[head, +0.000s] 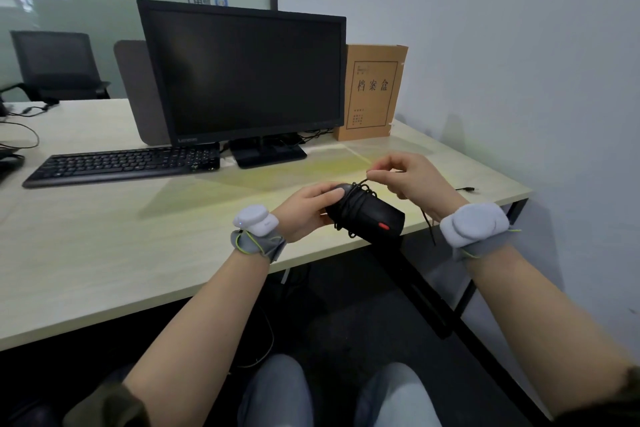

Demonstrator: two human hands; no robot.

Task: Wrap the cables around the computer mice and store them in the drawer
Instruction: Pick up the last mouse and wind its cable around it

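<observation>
We've got the mouse [367, 215] gripped in our left hand [304, 215], right hand [412, 180] just above pinching the cable [362, 184]. Light, slick shell, floppy cord, so pinch close to the wraps.

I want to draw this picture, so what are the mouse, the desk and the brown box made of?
The mouse looks like matte black plastic, dull with little shine. Its cable looks like thin rubbery cord, since it bends in loops. The desk top looks like pale wood-grain board, probably laminate, smooth with faint streaks. The brown box looks like plain cardboard, flat and unglossy.
</observation>
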